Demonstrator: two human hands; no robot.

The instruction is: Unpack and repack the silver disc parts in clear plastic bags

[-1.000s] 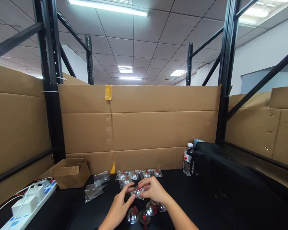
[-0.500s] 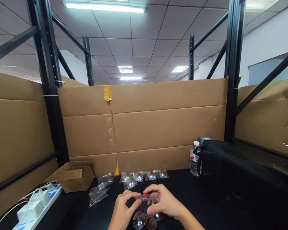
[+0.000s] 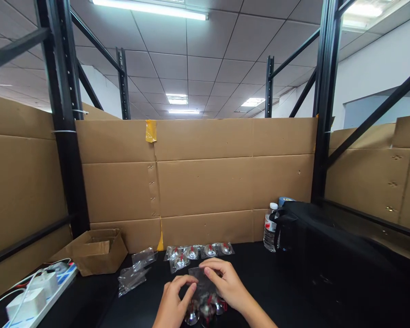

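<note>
A small clear plastic bag (image 3: 202,279) hangs between my two hands above the black table. My left hand (image 3: 178,295) is closed, thumb and forefinger pinching the bag's left edge. On the other side, my right hand (image 3: 225,281) pinches the bag near its upper right corner. Just below are several round, shiny pieces with red parts (image 3: 192,314), lying close together and partly covered by the bag and hands. Whether one of them is inside the bag I cannot tell. Farther back lie several similar round pieces in clear bags (image 3: 192,252).
Loose clear bags (image 3: 134,275) lie left of my hands. Beyond them stand an open cardboard box (image 3: 97,257) and a power strip (image 3: 51,296) with white plugs. A water bottle (image 3: 269,232) and a large black bag (image 3: 328,255) occupy the right. Cardboard panels (image 3: 205,187) wall the back.
The round piece with red that was between my fingers is no longer clearly visible there; a clear bag now hangs between them. The view has shifted slightly.
</note>
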